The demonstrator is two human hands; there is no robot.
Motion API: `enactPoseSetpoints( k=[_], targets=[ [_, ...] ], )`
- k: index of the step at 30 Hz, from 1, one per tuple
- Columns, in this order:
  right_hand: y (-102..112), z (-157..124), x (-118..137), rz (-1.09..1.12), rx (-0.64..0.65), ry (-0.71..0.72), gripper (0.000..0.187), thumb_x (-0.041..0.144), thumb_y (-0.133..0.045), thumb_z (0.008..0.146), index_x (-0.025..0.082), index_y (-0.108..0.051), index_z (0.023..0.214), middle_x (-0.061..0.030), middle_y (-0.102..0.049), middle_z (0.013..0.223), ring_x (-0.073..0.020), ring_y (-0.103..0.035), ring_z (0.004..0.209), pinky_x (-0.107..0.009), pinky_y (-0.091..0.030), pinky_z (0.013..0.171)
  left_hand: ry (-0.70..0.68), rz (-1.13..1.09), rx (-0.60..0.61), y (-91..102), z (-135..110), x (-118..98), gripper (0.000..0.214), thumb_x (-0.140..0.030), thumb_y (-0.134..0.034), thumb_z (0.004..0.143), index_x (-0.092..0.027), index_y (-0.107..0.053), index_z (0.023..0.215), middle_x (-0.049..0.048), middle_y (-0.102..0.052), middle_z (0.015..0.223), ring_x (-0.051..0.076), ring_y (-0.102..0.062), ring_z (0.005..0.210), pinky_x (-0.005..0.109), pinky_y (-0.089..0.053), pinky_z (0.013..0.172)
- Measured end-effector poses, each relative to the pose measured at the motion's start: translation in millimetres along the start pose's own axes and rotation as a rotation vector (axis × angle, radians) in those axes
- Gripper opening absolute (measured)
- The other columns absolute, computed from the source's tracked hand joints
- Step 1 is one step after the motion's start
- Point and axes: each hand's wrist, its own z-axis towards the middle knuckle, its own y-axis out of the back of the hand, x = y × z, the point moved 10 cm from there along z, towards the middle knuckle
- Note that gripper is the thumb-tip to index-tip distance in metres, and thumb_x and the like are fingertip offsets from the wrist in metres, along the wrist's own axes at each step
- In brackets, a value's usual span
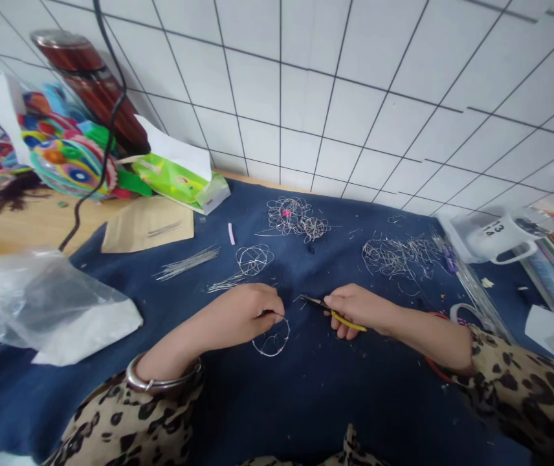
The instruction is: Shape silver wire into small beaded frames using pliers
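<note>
My left hand [252, 314] is closed, thumb and fingers pinching the rim of a round wire ring [272, 353] with thin wires across its middle. My right hand [352, 310] is wrapped around yellow-handled pliers [347, 321], whose dark jaws point left toward my left hand. A short bit of wire [300, 298] shows at the tip of the jaws; whether they grip it I cannot tell. Just beyond my left hand lie another wire ring [254, 260] with loops inside it and a bundle of straight wires [228, 282].
More straight wires [188, 263] lie at left, near a brown paper sheet [148, 226]. Tangled wire heaps [296, 217] [398, 255] sit toward the wall. A plastic bag [48, 304] is far left; a white mug [507, 236] stands at right. A black cable [112, 123] hangs at upper left.
</note>
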Motion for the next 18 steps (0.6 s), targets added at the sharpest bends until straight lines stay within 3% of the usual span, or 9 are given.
enactPoseSetpoints(
  k=[8, 14, 17, 18],
  targets=[
    [2.8, 2.9, 8.1, 0.006, -0.004, -0.019, 0.029, 0.037, -0.038, 0.090, 0.013, -0.054, 0.082, -0.0055, -0.061, 0.065, -0.0132, -0.061, 0.049, -0.023, -0.051, 0.043, -0.007, 0.010, -0.004, -0.8, -0.8, -0.7, 0.018, -0.014, -0.047, 0.083, -0.018, -0.064, 0.079, 0.0011, -0.058, 0.075, 0.013, -0.053, 0.072, 0.024, -0.039, 0.067],
    [4.1, 1.9, 16.4, -0.165, -0.056, 0.120, 0.030, 0.034, -0.033, 0.091, 0.014, -0.054, 0.081, -0.0030, -0.059, 0.065, -0.0095, -0.053, 0.043, -0.019, -0.041, 0.037, 0.006, 0.006, -0.018, 1.3, -0.3, 0.1, 0.018, -0.014, -0.046, 0.084, -0.018, -0.063, 0.079, 0.0010, -0.058, 0.075, 0.013, -0.053, 0.073, 0.024, -0.039, 0.067],
    [7.0, -11.2, 24.2, -0.247, -0.130, 0.210, 0.028, 0.032, -0.035, 0.091, 0.016, -0.053, 0.077, -0.0011, -0.058, 0.067, -0.0083, -0.052, 0.048, -0.019, -0.039, 0.044, 0.012, -0.002, -0.031, 1.9, 0.6, 1.1, 0.018, -0.014, -0.046, 0.084, -0.018, -0.063, 0.080, 0.0010, -0.059, 0.077, 0.013, -0.053, 0.074, 0.024, -0.039, 0.068],
    [8.5, -19.7, 34.3, -0.360, -0.190, 0.305, 0.030, 0.032, -0.033, 0.092, 0.017, -0.053, 0.075, -0.0004, -0.058, 0.066, -0.0083, -0.053, 0.050, -0.020, -0.040, 0.048, 0.014, -0.006, -0.036, 2.0, 1.0, 1.6, 0.018, -0.014, -0.047, 0.084, -0.018, -0.063, 0.080, 0.0010, -0.059, 0.077, 0.013, -0.054, 0.075, 0.023, -0.039, 0.068]
  ],
)
